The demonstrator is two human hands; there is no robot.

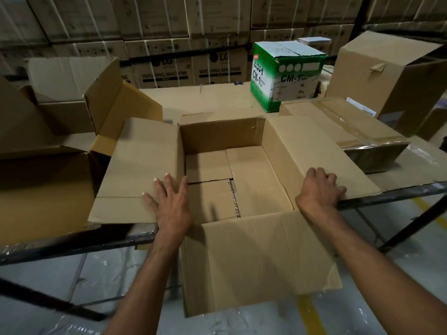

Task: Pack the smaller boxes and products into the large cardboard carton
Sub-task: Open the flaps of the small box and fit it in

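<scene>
Upper left of the frame, open brown cartons (67, 81) stand on a cardboard-covered surface (217, 97). At centre the large corrugated carton (217, 134) sits open, its flaps spread. The left hand (169, 204) presses the left flap (135, 163), grip apart, fingers flat. The right hand (319, 189) rests on the right flap (302, 146), fingers bent; I cannot tell whether that grip clasps the edge. Upper right stands a glossy green box (285, 76), with warehouse boxes (217, 66) stacked behind.
</scene>
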